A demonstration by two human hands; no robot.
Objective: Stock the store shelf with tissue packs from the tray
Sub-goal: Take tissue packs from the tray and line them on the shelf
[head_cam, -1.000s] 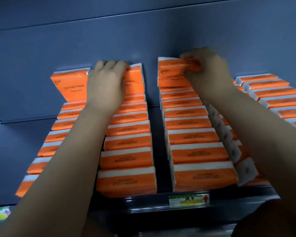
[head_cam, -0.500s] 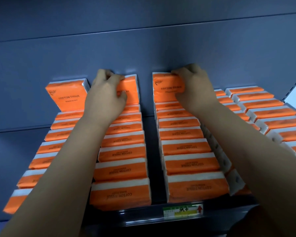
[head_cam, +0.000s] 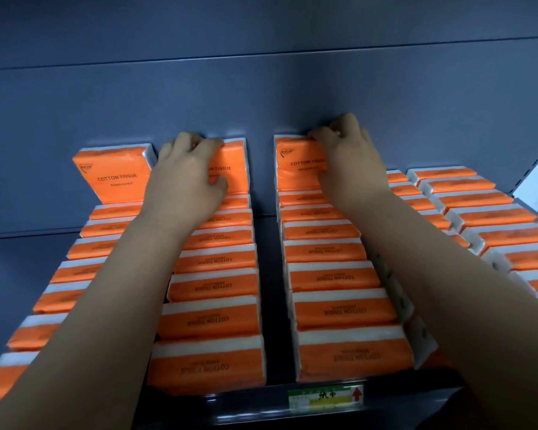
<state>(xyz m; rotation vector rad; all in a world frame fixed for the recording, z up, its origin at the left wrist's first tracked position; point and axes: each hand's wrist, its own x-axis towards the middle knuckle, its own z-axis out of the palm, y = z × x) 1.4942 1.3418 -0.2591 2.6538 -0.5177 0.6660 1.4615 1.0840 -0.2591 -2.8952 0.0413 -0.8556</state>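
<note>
- The wall [head_cam: 292,103] at the back is dark blue. Every place here is told from that wall.
- Two packs stand up flat against the wall with a gap between them: the left pack [head_cam: 235,169] and the right pack [head_cam: 295,172].
- The left hand [head_cam: 184,178] grips the left pack. Its fingers curl over the top edge by the wall, and the thumb presses the front.
- The right hand [head_cam: 345,156] grips the right pack, with its fingers hooked over the top edge at the wall.
- The hands likely hold the tops so the packs stand straight and do not tip away from the wall.
- A third pack [head_cam: 112,175] also stands against the wall, just left of the left hand. No hand touches it.
- More packs lie flat in rows [head_cam: 215,318] that run from the wall out to the front of the shelf [head_cam: 246,405].
- The rows look full, so the job seems nearly done.
- The tray is not in view.
</note>
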